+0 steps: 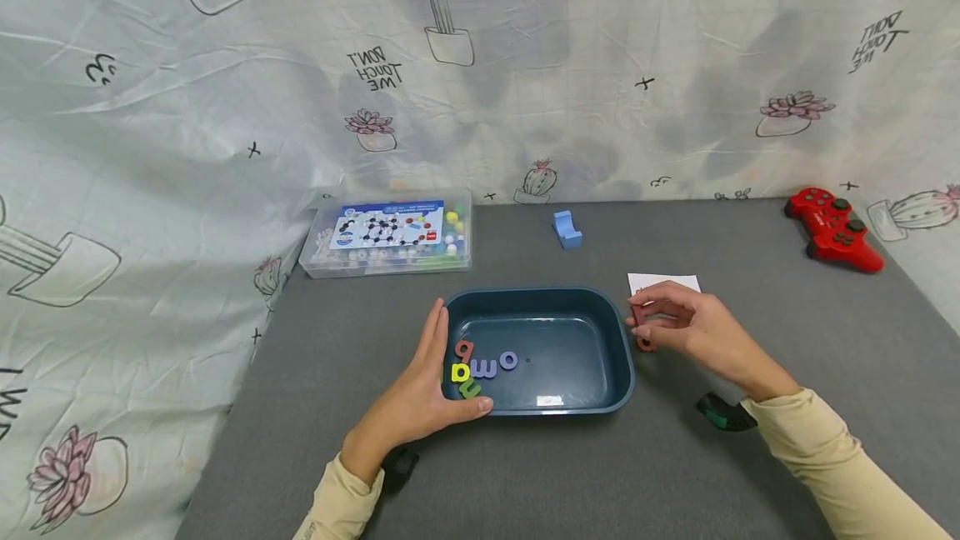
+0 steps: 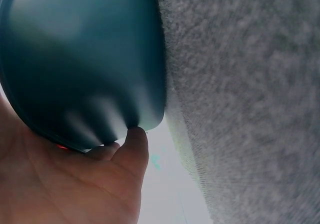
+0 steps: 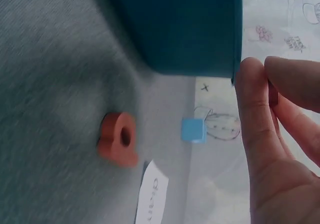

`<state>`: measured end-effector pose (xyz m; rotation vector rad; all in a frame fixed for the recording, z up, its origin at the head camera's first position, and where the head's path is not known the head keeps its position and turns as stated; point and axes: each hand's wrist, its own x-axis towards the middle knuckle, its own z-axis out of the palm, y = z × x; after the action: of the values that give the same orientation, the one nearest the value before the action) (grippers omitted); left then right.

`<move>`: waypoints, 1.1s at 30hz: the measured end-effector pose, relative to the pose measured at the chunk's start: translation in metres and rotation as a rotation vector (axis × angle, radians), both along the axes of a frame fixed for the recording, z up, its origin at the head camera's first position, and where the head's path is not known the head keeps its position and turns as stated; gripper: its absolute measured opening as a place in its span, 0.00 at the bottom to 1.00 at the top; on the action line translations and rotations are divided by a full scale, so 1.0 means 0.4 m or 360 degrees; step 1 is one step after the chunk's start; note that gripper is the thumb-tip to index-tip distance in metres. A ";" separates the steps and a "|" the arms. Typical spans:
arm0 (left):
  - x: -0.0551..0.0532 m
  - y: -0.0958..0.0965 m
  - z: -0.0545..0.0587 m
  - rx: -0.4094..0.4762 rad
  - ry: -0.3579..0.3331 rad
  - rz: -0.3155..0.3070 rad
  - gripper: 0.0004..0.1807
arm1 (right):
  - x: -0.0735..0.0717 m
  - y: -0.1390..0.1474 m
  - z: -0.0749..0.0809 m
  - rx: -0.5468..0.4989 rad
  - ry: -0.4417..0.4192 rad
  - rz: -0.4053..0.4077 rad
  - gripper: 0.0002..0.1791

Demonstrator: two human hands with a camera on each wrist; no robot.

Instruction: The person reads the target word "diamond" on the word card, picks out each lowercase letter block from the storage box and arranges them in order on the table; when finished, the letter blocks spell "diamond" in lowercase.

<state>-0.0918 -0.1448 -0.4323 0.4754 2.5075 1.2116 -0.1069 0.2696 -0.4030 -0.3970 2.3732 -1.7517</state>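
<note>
A dark blue plastic tray [image 1: 540, 408] stands on the table. My left hand [image 1: 423, 394] rests against its left side, fingers straight along the outer wall [image 2: 85, 49] and thumb at the front rim. Several letters lie inside: a red one [image 1: 463, 350], a yellow one [image 1: 460, 372], a purple m or w [image 1: 483, 369], a purple o [image 1: 508, 360] and a green one [image 1: 469, 388]. Just beyond the tray's right wall, my right hand [image 1: 693, 332] pinches a dark red letter [image 1: 638, 315], mostly hidden by fingers. Below that hand lies an orange-red letter [image 3: 118, 139].
A printed white paper slip [image 1: 663, 280] lies behind my right hand. Farther back are a clear box of molecule-model parts [image 1: 386, 227], a blue block [image 1: 567, 229] and a red game controller [image 1: 836, 230]. A patterned cloth [image 1: 480, 107] hangs behind the table.
</note>
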 end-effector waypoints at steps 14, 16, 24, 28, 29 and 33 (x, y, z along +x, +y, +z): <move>-0.003 -0.001 -0.004 -0.0022 0.0012 0.0009 0.74 | 0.014 0.056 -0.050 0.0383 0.0341 -0.0078 0.17; -0.003 -0.002 -0.004 -0.0026 0.0015 0.0010 0.74 | 0.014 0.063 -0.055 0.0446 0.0331 -0.0076 0.17; -0.001 -0.003 -0.004 -0.0046 0.0014 0.0019 0.74 | 0.010 0.074 -0.079 0.0621 0.0283 -0.0060 0.17; 0.000 -0.001 -0.006 -0.0037 0.0011 0.0014 0.75 | 0.010 0.075 -0.086 0.0681 0.0321 -0.0060 0.16; -0.001 -0.001 -0.007 -0.0037 0.0011 0.0013 0.75 | 0.010 0.075 -0.088 0.0703 0.0354 -0.0063 0.16; -0.002 0.000 -0.007 -0.0032 0.0010 0.0012 0.75 | 0.012 0.078 -0.096 0.0755 0.0455 -0.0085 0.16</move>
<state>-0.0926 -0.1446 -0.4349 0.4659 2.5263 1.1885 -0.1022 0.3007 -0.4414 -0.5406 2.9111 -1.1474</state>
